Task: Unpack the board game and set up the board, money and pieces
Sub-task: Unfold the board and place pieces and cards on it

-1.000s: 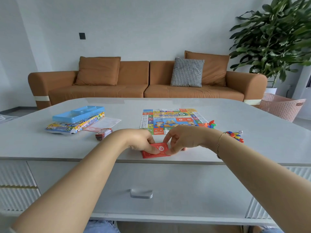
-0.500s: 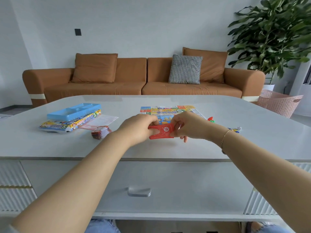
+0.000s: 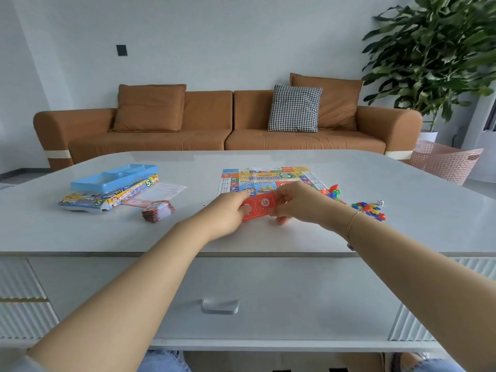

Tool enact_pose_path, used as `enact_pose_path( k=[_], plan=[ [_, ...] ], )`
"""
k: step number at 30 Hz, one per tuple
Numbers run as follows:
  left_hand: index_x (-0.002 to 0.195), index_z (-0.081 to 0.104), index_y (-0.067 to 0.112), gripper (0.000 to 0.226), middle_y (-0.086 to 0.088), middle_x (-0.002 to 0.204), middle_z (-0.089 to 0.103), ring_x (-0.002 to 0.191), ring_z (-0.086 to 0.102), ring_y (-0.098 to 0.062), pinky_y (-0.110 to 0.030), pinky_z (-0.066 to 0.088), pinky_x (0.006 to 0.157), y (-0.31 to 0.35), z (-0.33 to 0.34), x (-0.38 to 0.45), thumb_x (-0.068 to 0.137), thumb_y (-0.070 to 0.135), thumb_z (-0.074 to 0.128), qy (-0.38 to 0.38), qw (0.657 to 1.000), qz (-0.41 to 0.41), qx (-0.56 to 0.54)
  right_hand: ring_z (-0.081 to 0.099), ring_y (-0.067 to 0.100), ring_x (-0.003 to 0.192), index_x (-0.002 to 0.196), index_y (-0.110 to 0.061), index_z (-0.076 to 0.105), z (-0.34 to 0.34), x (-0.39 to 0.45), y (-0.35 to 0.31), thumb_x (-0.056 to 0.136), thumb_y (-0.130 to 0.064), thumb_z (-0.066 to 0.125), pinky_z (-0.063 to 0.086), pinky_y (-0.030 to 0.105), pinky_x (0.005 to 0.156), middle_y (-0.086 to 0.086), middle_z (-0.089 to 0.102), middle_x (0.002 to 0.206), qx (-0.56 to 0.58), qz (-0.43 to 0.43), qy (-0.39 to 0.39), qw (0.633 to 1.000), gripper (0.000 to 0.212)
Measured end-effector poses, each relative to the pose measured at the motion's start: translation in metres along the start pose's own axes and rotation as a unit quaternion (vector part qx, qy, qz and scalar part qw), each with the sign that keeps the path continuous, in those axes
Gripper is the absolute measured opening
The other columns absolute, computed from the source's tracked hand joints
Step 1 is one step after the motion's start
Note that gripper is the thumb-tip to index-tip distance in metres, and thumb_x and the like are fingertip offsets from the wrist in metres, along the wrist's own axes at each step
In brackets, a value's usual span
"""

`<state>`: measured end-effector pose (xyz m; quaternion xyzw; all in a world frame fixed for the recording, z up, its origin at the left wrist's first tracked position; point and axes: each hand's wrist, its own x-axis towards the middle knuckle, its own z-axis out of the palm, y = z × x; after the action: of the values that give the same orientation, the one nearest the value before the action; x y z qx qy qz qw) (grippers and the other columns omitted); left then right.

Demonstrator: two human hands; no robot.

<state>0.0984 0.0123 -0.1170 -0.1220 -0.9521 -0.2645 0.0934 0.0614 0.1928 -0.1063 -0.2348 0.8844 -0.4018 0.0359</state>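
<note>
Grey counter (image 3: 402, 224) spreads wide, the game board (image 3: 265, 178) flat at its middle, box (image 3: 107, 200) off to the left. Both hands pinch a red stack of money (image 3: 258, 208) just above the board's near edge: left hand (image 3: 228, 213) one end, right hand (image 3: 298, 205) the other.

Bright, even daylight, a bit soft all over

We get flat, diffuse light with only faint shadows, plus a pale sheen on the table (image 3: 268, 159) reflecting the sofa (image 3: 228, 124). The plant (image 3: 434, 49) top right is smeared with blur, the wide lens bends the edges, and our forearms balloon near the bottom corners.
</note>
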Motion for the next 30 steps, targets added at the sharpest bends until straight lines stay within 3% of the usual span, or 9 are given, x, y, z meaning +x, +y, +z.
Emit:
enact_pose_path(
  k=[2,7,15,18,21,25,30],
  plan=[
    [0.088,0.049,0.014,0.012,-0.003,0.075,0.056,0.064,0.053,-0.014,-0.026,0.042,0.062,0.001,0.001,0.002,0.099,0.014,0.043,0.015,0.995,-0.033,-0.094,0.065,0.019,0.066,0.088,-0.002,0.070,0.001,0.003,0.004,0.082,-0.006,0.068,0.056,0.035,0.080,0.014,0.071,0.083,0.065,0.014,0.035,0.997,0.007],
    [0.094,0.054,0.011,0.016,-0.005,0.077,0.059,0.058,0.053,-0.013,-0.020,0.044,0.053,0.007,0.003,0.005,0.100,0.015,0.040,-0.018,0.968,-0.079,-0.239,0.059,0.017,0.066,0.084,-0.002,0.067,0.003,0.006,0.004,0.083,-0.005,0.069,0.056,0.024,0.066,0.009,0.064,0.076,0.269,0.030,0.094,0.958,0.004],
    [0.087,0.059,0.014,0.020,0.004,0.079,0.056,0.065,0.048,-0.008,-0.021,0.040,0.057,0.019,0.001,0.013,0.099,0.022,0.045,-0.008,0.971,-0.051,-0.235,0.065,0.013,0.064,0.076,-0.010,0.061,-0.006,0.017,-0.006,0.090,-0.007,0.061,0.057,0.029,0.072,0.004,0.066,0.073,0.269,-0.043,0.187,0.944,0.014],
    [0.098,0.065,0.010,0.017,0.003,0.085,0.058,0.073,0.052,-0.011,-0.016,0.039,0.058,0.013,0.004,0.031,0.096,0.018,0.049,0.051,0.990,-0.025,-0.126,0.064,0.010,0.059,0.075,-0.012,0.061,-0.032,0.032,-0.006,0.087,-0.002,0.062,0.057,0.031,0.068,0.004,0.066,0.071,0.180,-0.088,0.245,0.949,0.017],
    [0.097,0.063,0.017,0.018,0.003,0.103,0.062,0.084,0.056,-0.014,-0.022,0.046,0.071,0.005,0.011,0.051,0.092,0.013,0.047,0.102,0.994,-0.014,-0.026,0.066,0.020,0.078,0.088,-0.009,0.069,-0.067,0.057,-0.004,0.085,-0.004,0.065,0.056,0.034,0.074,0.009,0.071,0.087,0.002,-0.088,0.268,0.959,0.008],
    [0.107,0.061,0.024,0.022,0.005,0.125,0.055,0.116,0.049,-0.017,-0.036,0.041,0.094,-0.008,0.027,0.068,0.092,0.020,0.045,0.090,0.994,-0.033,0.057,0.059,0.014,0.082,0.100,-0.009,0.071,-0.092,0.090,0.006,0.085,-0.007,0.065,0.044,0.022,0.073,0.004,0.068,0.094,-0.254,-0.101,0.124,0.954,0.016],
    [0.119,0.055,0.030,0.027,0.004,0.134,0.046,0.125,0.040,-0.018,-0.036,0.034,0.099,-0.020,0.030,0.075,0.095,0.028,0.043,0.047,0.993,-0.057,0.089,0.060,0.015,0.088,0.104,-0.014,0.071,-0.082,0.133,0.034,0.087,-0.012,0.066,0.046,0.024,0.080,0.003,0.068,0.102,-0.331,-0.064,-0.010,0.941,0.018]
  ],
)
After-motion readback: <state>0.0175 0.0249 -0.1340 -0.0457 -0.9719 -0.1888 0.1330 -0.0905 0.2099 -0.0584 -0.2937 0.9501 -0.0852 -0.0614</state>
